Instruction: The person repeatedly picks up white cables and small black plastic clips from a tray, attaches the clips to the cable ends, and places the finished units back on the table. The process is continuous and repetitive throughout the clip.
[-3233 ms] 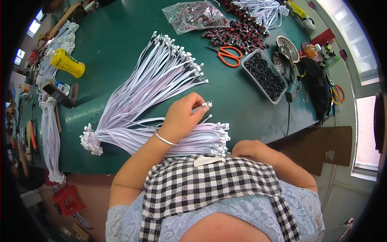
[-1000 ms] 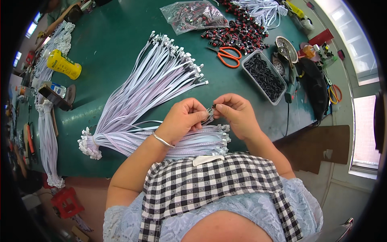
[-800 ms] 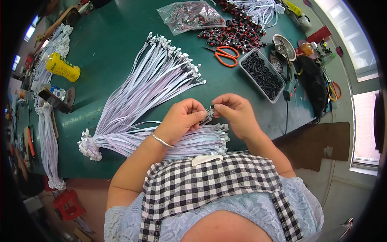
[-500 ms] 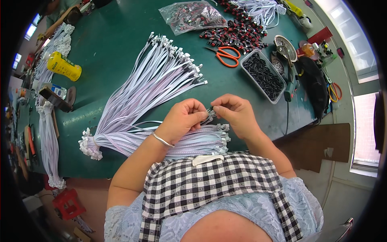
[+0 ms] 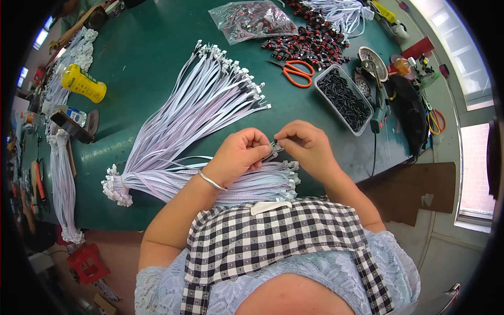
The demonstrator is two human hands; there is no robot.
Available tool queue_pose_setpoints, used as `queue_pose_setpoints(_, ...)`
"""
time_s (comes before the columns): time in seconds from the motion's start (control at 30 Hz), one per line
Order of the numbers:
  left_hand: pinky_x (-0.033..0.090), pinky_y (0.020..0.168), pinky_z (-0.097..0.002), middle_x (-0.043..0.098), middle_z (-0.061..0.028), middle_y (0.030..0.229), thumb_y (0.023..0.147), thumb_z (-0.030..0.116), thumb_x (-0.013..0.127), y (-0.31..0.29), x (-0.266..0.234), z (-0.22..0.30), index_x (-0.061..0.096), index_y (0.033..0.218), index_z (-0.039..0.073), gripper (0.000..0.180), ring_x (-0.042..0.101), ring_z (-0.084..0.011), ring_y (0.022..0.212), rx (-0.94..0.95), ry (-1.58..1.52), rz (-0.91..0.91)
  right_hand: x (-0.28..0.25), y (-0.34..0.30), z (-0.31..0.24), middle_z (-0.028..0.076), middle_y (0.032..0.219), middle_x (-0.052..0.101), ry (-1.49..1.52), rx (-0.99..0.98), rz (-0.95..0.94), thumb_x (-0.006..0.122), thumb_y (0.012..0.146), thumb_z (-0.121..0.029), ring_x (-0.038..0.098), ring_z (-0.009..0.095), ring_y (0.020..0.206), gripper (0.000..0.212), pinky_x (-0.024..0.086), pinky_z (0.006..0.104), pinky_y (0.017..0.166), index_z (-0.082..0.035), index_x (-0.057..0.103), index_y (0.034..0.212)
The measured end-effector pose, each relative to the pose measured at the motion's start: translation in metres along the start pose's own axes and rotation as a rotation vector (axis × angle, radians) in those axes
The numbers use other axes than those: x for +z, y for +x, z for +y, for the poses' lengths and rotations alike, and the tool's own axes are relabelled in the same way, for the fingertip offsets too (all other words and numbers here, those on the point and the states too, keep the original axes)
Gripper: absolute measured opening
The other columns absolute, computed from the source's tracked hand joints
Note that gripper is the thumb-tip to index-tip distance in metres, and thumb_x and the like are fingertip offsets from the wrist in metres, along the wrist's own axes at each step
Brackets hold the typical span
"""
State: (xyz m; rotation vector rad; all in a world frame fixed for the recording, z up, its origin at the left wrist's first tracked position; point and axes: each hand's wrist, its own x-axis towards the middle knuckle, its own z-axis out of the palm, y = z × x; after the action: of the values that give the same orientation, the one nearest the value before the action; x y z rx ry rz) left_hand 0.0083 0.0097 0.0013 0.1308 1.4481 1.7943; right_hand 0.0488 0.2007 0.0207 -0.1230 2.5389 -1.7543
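Note:
My left hand (image 5: pixel 242 150), with a bangle at its wrist, is closed on the end of a white ribbon cable (image 5: pixel 274 150), where thin wires and bare ends show. Against that end my right hand (image 5: pixel 306 145) pinches a tiny dark piece, perhaps a black sleeve; the fingertips mostly hide it. Under both hands lies a bundle of white ribbon cables (image 5: pixel 247 186) with white plugs at the ends. Fanned out beyond them are more white ribbon cables (image 5: pixel 178 113), whose far ends carry white and black connectors. Both groups gather into a tied bunch of plugs (image 5: pixel 116 187) at the left.
A clear box (image 5: pixel 356 131) of short black tubes stands right, near orange-handled scissors (image 5: pixel 298 73). Red-and-black parts (image 5: pixel 310 47) are heaped behind, beside a plastic bag (image 5: pixel 252 21). A corded tool (image 5: pixel 379 113) lies right. A yellow bottle (image 5: pixel 84 84) and a phone on a stand (image 5: pixel 72 126) are left.
My right hand has shifted slightly left, bringing its fingertips nearer to the cable end in my left hand. The left hand has hardly moved.

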Motion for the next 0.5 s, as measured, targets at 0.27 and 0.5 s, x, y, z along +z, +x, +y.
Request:
queue_pose_setpoints(0.27,0.042,0.052,-0.0169,0.055,0.0025,0.073,0.085,0.010,0.065,0.0001,-0.0001,-0.0012,0.057,0.089,0.007,0.009,0.051,-0.0038,0.059,0.006,0.036,0.004,-0.0018,0.0013,-0.0013,0.004,0.089,0.059,-0.031,0.045,-0.027,0.062,0.079,0.004,0.057,0.010,0.078,0.011,0.046,0.0221,0.066,0.002,0.065,0.090)
queue_pose_setpoints(0.5,0.041,0.052,-0.0164,0.055,0.0027,0.073,0.085,0.011,0.065,0.0007,0.0001,-0.0013,0.057,0.090,0.007,0.010,0.051,-0.0036,0.059,0.018,0.031,0.004,0.0001,0.0012,0.0051,0.003,0.083,0.059,0.143,0.132,-0.009,0.062,0.081,-0.003,0.057,0.008,0.071,0.009,0.046,0.0223,0.064,0.000,0.066,0.089)
